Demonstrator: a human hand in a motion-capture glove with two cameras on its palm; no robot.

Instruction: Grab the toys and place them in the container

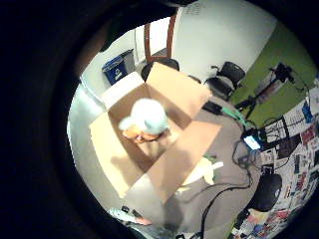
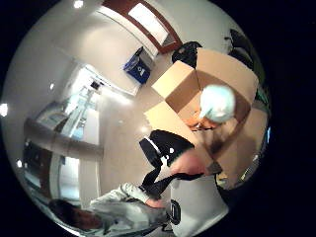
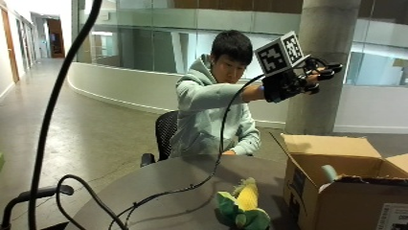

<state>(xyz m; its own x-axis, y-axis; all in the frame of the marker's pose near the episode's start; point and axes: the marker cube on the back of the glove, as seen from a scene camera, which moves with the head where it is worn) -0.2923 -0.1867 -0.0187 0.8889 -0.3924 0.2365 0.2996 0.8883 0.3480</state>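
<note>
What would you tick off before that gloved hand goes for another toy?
1. Grip empty: ok. The hand is raised above the box and holds nothing.
2. Box open: ok. Its flaps are folded out.
3. Last toy landed: ok. A pale toy is inside the box.
4. Next toy in sight: ok. The corn toy lies on the table beside the box.
5. Cable clear of the way: cannot tell. The cable trails across the table near the corn toy.
</note>
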